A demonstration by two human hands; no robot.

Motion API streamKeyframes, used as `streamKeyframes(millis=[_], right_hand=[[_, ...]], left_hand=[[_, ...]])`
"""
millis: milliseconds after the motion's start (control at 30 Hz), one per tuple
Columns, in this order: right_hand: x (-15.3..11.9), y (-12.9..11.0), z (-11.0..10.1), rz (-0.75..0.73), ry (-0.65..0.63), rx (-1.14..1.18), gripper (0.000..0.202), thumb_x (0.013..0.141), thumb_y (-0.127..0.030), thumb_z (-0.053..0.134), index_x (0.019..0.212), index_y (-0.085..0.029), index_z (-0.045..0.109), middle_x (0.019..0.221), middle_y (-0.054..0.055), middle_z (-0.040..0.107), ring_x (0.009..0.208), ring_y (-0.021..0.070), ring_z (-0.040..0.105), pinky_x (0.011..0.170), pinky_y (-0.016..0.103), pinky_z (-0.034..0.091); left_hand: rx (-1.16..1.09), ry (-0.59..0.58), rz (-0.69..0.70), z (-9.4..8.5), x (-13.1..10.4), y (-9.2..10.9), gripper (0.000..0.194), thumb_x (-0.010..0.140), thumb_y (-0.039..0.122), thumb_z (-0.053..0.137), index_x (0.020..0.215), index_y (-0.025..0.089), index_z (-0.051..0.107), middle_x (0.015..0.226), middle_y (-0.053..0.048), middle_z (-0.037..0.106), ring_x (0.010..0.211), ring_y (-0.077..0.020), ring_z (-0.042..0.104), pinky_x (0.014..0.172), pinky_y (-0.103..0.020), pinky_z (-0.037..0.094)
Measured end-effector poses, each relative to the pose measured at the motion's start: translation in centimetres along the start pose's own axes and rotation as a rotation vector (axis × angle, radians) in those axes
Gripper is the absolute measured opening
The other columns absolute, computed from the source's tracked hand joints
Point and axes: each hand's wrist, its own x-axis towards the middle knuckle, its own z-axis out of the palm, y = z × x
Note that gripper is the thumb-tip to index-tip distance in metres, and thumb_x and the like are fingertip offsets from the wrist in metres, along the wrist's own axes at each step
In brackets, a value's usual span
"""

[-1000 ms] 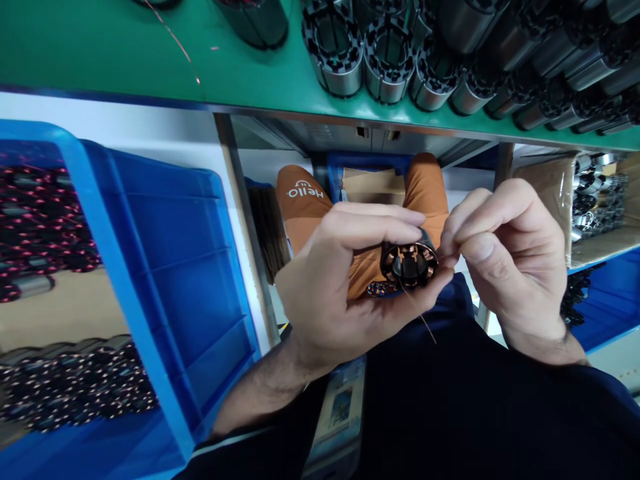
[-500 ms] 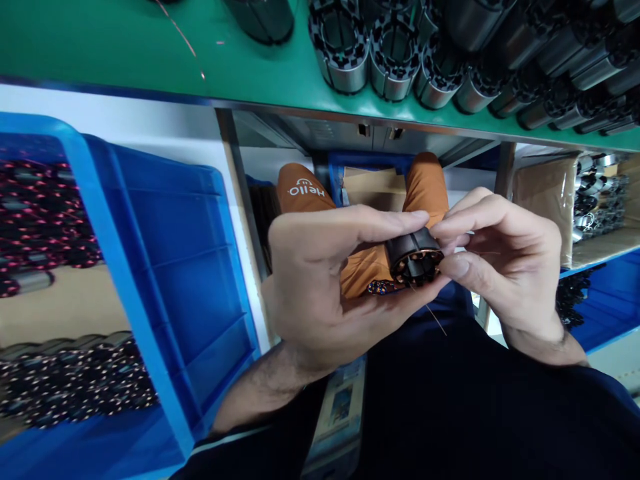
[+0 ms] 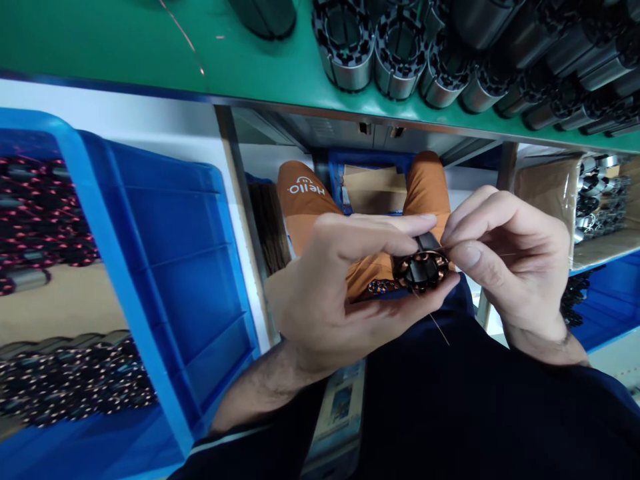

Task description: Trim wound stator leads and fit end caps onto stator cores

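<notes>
A small black motor stator with copper windings round its ring sits in my left hand. Thumb and fingers clamp it from above and below, and its open end faces me. Just right of it, my right hand pinches a thin copper wire between thumb and forefinger. This wire runs to the stator's rim, and its loose end trails out past the palm. Another fine wire end hangs below the stator, over the dark shirt.
On the green workbench stand several metal stator cores. A blue crate at the left holds rows of wound stators and cardboard. To the right, a lined box contains metal parts, above a blue bin.
The stator has turned so its open end shows more fully. My right hand has drawn slightly right, away from the rim, and the wire between is now visible.
</notes>
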Motion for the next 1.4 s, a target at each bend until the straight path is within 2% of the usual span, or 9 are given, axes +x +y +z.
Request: streamKeyframes(millis=[100,233,367,533,700,800,933,1200,1400], right_hand=[[0.1,0.3,-0.1,-0.008,-0.009,-0.002,0.011,0.103,-0.033,0.097,0.112,-0.031,0.094,0.101,0.004,0.085,0.089,0.0191,0.078,0.077,0.032,0.069],[0.1,0.3,-0.1,-0.017,-0.018,0.02,0.01,0.102,-0.032,0.098,0.111,-0.029,0.094,0.1,0.005,0.085,0.089,0.0192,0.079,0.075,0.031,0.07],[0.0,0.2,0.0,0.043,0.0,0.041,0.019,0.099,-0.036,0.1,0.115,-0.029,0.092,0.099,0.003,0.084,0.079,0.016,0.075,0.069,0.029,0.068],[0.0,0.3,-0.1,0.012,-0.011,0.017,0.012,0.101,-0.035,0.098,0.099,-0.028,0.088,0.095,0.004,0.083,0.081,0.0193,0.077,0.068,0.033,0.069],[-0.1,-0.1,-0.4,-0.01,0.124,-0.032,0.012,0.104,-0.028,0.093,0.098,-0.031,0.083,0.095,0.002,0.082,0.071,0.0179,0.071,0.059,0.035,0.057],[-0.2,0.0,-0.4,-0.006,0.142,0.043,0.009,0.106,-0.025,0.089,0.1,-0.031,0.085,0.095,0.001,0.083,0.071,0.017,0.072,0.062,0.034,0.061],[-0.2,0.8,-0.1,-0.026,0.028,0.149,0.012,0.1,-0.025,0.096,0.111,-0.026,0.09,0.094,0.0,0.084,0.071,0.0137,0.074,0.064,0.027,0.066],[-0.8,0.6,0.3,0.02,-0.036,0.208,0.016,0.111,-0.022,0.081,0.122,-0.019,0.093,0.108,0.008,0.087,0.094,0.0191,0.084,0.076,0.029,0.072],[-0.5,1.2,0.4,-0.088,-0.066,0.137,0.027,0.097,-0.028,0.098,0.123,-0.023,0.093,0.104,0.006,0.086,0.083,0.0183,0.081,0.071,0.03,0.071]], left_hand=[[0.027,-0.035,0.085,-0.5,0.4,-0.2,0.039,0.094,0.034,0.104,0.122,0.027,0.078,0.133,0.001,0.091,0.095,-0.0203,0.093,0.077,-0.031,0.082],[0.078,-0.078,0.024,-0.6,0.3,0.2,0.035,0.1,0.037,0.099,0.124,0.029,0.074,0.137,0.002,0.09,0.103,-0.0198,0.093,0.081,-0.034,0.082],[0.12,0.075,-0.012,0.1,0.0,0.6,0.039,0.091,0.043,0.105,0.117,0.028,0.079,0.126,-0.001,0.093,0.101,-0.0255,0.093,0.072,-0.04,0.081],[0.149,0.145,0.0,0.7,0.0,0.1,0.04,0.089,0.055,0.105,0.114,0.035,0.081,0.114,0.002,0.093,0.093,-0.0307,0.092,0.065,-0.05,0.077],[0.166,0.23,0.004,1.1,-0.1,-0.1,0.039,0.087,0.054,0.104,0.113,0.034,0.083,0.102,0.001,0.091,0.085,-0.0318,0.091,0.057,-0.05,0.072],[0.143,0.212,-0.004,1.3,-0.2,0.0,0.048,0.086,0.059,0.106,0.119,0.034,0.081,0.102,-0.001,0.09,0.091,-0.0343,0.091,0.062,-0.053,0.077],[0.081,0.068,-0.089,1.9,0.7,0.4,0.059,0.084,0.059,0.108,0.129,0.036,0.077,0.107,-0.002,0.087,0.116,-0.0406,0.091,0.08,-0.059,0.083],[0.101,0.11,-0.138,2.3,1.3,0.8,0.06,0.075,0.051,0.115,0.119,0.034,0.078,0.105,0.0,0.088,0.11,-0.037,0.092,0.075,-0.051,0.084],[0.129,0.202,-0.013,0.4,0.0,0.1,0.045,0.07,0.032,0.114,0.098,0.025,0.08,0.107,0.002,0.093,0.084,-0.0252,0.092,0.069,-0.04,0.079]])
